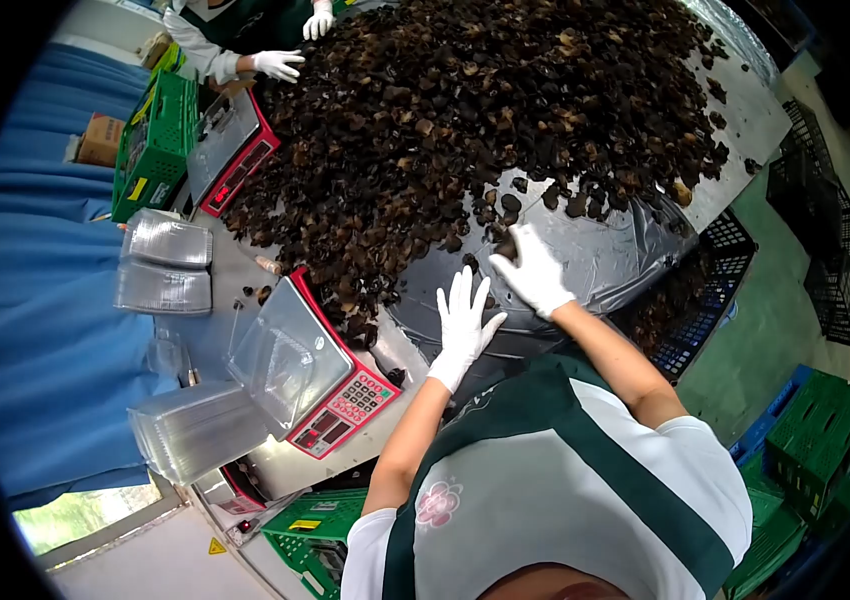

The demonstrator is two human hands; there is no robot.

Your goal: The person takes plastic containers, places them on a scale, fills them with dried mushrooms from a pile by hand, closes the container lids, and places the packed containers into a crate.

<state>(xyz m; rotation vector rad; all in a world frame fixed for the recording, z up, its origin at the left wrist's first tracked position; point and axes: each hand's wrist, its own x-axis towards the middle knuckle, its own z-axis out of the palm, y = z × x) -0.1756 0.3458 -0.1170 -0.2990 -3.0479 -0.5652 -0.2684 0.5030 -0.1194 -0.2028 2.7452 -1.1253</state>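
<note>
A large heap of dark brown, curled pieces (465,120) that look like wood ear mushrooms covers the table. My left hand (463,328), in a white glove, is spread flat with fingers apart over the dark plastic sheet (595,265) at the heap's near edge. Just right of it, my gloved right hand (537,275) has its thumb apart from its fingers. A dark mushroom piece (507,246) lies between that thumb and the fingertips; whether they touch it I cannot tell.
A red scale (345,400) with a clear tray stands at left, near stacked clear plastic boxes (195,430). Another scale (235,155) and a co-worker's gloved hand (277,65) are farther back. A black crate (710,290) stands right of the table; green crates (820,425) sit lower right.
</note>
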